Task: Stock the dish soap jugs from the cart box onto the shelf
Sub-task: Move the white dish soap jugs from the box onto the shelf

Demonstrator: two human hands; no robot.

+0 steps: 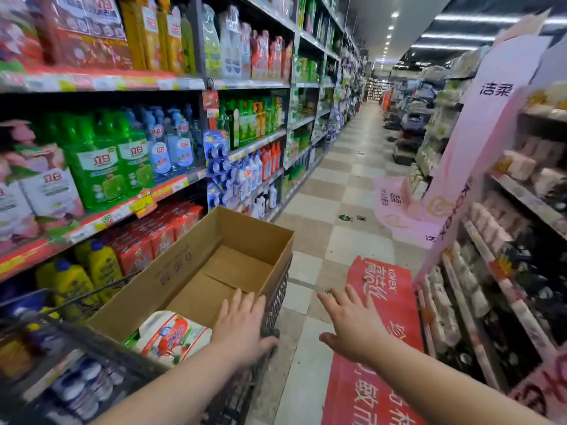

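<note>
Left hand (242, 329) spread on the cart rim (277, 297), likely steadying it; soap jug (171, 335) just beside; right hand (352, 326) splayed, empty.

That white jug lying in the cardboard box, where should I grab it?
Likely from above, through the open top of the box: the white jug lies on its side, walled in. Put your grip on its rounded white end at the left.
</note>
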